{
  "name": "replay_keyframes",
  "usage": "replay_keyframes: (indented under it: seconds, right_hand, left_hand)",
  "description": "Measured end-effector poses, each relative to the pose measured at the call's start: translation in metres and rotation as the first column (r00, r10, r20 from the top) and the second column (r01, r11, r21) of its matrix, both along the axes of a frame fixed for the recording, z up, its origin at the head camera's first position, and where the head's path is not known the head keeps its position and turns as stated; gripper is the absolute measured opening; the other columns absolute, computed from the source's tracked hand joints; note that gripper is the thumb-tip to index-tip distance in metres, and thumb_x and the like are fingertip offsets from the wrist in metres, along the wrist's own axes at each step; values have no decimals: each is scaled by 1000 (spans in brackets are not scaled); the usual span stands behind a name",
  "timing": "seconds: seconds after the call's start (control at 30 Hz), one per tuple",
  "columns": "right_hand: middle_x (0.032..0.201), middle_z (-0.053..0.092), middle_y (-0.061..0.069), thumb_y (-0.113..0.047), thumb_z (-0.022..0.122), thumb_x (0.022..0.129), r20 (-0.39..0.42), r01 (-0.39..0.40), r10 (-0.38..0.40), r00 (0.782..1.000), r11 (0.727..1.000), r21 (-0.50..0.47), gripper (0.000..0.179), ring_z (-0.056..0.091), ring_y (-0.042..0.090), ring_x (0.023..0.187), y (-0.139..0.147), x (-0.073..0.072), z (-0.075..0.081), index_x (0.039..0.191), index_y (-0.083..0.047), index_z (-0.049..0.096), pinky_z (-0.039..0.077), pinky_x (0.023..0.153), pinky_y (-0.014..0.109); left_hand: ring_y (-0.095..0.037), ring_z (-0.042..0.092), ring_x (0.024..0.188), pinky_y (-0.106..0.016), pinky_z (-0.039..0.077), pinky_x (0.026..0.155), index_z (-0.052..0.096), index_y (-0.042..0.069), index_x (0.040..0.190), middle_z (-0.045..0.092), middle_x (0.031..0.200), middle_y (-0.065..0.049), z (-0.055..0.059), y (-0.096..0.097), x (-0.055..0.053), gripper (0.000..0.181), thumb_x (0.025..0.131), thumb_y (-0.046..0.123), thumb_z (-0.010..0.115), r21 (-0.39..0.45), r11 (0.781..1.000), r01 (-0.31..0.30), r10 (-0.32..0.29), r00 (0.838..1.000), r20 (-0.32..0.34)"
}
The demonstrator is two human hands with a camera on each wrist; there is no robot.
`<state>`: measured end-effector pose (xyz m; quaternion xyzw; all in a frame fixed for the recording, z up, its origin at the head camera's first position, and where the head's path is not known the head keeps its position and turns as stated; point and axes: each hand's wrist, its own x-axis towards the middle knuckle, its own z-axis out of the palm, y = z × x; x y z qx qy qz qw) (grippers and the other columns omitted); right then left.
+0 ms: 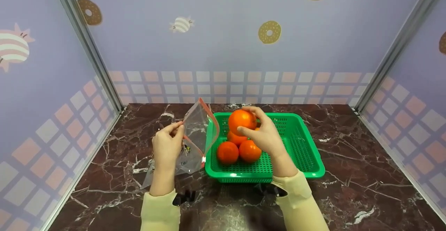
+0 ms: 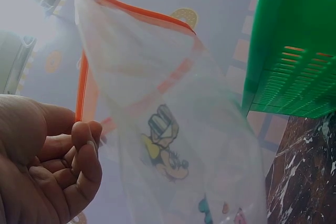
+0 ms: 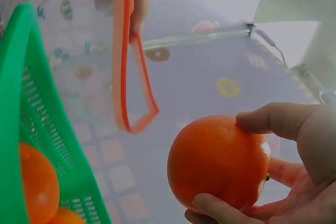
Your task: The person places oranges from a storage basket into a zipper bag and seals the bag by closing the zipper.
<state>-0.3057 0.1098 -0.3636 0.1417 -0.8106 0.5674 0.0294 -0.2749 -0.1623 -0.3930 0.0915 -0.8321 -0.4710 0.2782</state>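
My left hand (image 1: 168, 144) pinches the orange-red zip edge of a clear plastic zip bag (image 2: 152, 72), whose mouth gapes toward the basket. Cartoon figures are printed on the bag. In my right hand (image 1: 264, 133) is an orange (image 3: 218, 163), gripped between thumb and fingers above the left part of a green basket (image 1: 312, 147). Several more oranges (image 1: 228, 153) lie in the basket below it, partly covered by the held orange and hand. The bag's mouth stands just left of the held orange, apart from it.
The basket sits on a dark red marbled tabletop (image 1: 355, 175). A lilac patterned wall (image 1: 223, 49) rises behind, with side panels at left and right. The bag's lower part hangs over the table left of the basket.
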Motion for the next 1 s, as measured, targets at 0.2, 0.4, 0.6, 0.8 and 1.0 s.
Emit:
replay_keyframes:
  seconds: [0.2, 0.4, 0.6, 0.8, 1.0]
  right_hand:
    - [143, 54, 6, -22, 79, 90, -16, -25, 26, 1000, 999, 38, 55, 61, 32, 113, -22, 2, 15, 139, -32, 59, 56, 91, 48]
    - [145, 53, 7, -20, 80, 90, 7, -89, 89, 996, 995, 39, 56, 62, 32, 108, -43, 0, 21, 140, -32, 59, 58, 85, 46]
    - [138, 57, 9, -19, 79, 89, -2, -165, 166, 986, 983, 74, 55, 62, 29, 107, -65, -5, 22, 140, -28, 60, 58, 86, 42]
    - [139, 60, 9, -20, 77, 90, 60, -239, 233, 971, 963, 126, 54, 63, 28, 115, -85, -11, 16, 140, -27, 58, 56, 93, 45]
    - [138, 59, 14, -21, 77, 92, 129, -272, 254, 958, 953, 137, 54, 64, 27, 107, -98, -18, 7, 142, -24, 57, 57, 74, 34]
  left_hand:
    - [-2, 51, 47, -18, 35, 45, 78, 7, 119, 76, 82, -13, 0, 0, 0, 25, 99, 18, 68, -20, 1000, -4, 5, 1000, 5]
    - [-4, 55, 48, -18, 35, 43, 77, 8, 122, 76, 82, -12, -1, 1, 1, 26, 101, 18, 66, -7, 1000, 4, -4, 1000, 31]
    - [-4, 54, 48, -18, 35, 43, 76, 8, 124, 75, 81, -11, 1, 1, 0, 27, 101, 18, 65, 5, 1000, 13, -13, 999, 52]
    - [-4, 53, 48, -18, 37, 44, 77, 7, 122, 75, 79, -12, 1, 1, 0, 26, 101, 18, 65, 6, 1000, 17, -17, 999, 42]
    - [-3, 55, 48, -17, 40, 45, 77, 7, 121, 76, 81, -13, 1, 1, -1, 26, 100, 17, 66, 14, 1000, 20, -20, 999, 32]
